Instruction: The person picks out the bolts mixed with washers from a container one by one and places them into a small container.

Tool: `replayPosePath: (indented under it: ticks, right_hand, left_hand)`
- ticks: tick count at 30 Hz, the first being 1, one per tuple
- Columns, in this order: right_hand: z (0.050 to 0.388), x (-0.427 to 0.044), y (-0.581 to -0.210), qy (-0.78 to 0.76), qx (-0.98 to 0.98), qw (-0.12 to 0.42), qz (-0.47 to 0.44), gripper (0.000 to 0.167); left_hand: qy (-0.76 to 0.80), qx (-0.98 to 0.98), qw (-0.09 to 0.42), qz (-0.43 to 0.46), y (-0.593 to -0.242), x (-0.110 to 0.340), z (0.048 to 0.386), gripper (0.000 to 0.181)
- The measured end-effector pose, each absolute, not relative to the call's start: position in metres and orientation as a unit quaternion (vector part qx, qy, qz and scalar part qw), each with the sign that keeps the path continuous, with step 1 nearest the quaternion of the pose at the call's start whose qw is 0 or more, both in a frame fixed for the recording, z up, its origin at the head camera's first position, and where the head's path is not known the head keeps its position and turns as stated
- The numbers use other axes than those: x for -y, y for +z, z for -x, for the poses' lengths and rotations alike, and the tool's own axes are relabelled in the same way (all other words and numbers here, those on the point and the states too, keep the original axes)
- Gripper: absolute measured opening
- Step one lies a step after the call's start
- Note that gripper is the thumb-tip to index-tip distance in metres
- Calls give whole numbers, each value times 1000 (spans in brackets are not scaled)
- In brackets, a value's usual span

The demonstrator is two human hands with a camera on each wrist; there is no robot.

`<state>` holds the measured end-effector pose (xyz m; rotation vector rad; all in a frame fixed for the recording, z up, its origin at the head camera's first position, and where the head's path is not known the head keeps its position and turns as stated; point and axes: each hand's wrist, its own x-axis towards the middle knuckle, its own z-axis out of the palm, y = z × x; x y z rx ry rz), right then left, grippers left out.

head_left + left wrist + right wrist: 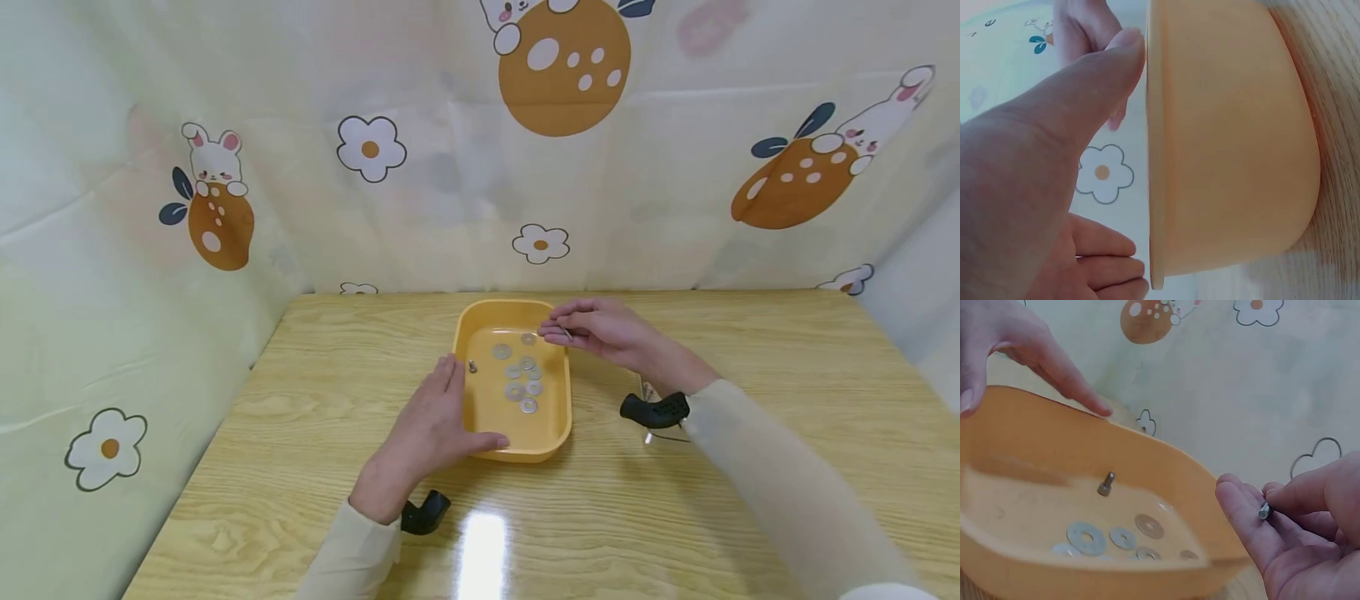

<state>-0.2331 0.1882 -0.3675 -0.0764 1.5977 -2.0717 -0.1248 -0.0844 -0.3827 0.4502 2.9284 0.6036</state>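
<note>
A yellow-orange plastic tray (517, 457) stands on the table. Inside lie several flat metal washers (514, 392) and one socket-head screw (1105, 485) near its left wall. My left hand (431, 421) touches the tray's left and front rim, with thumb and fingers spread and fairly straight. Over the tray's far right corner, my right hand (600, 329) pinches a small metal screw (1264, 510) between thumb and fingers. Its tip shows in the right wrist view, while its head is hidden by the fingers. The left wrist view shows the tray's outer wall (1235, 137).
A clear, thin-edged object (648, 437) lies on the wooden table (315, 392) beneath my right wrist, partly hidden. Black wrist mounts (654, 410) sit on both forearms. A patterned curtain (450, 200) hangs behind the table's back edge and along its left side.
</note>
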Motion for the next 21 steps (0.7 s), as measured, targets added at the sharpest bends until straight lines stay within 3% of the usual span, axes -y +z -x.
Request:
replayPosePath:
  ticks: [21]
  right_hand:
    - [202,-266,-358,-775,-584,237,28,17]
  left_hand:
    - [168,-956,18,-239,-378,50,123,116]
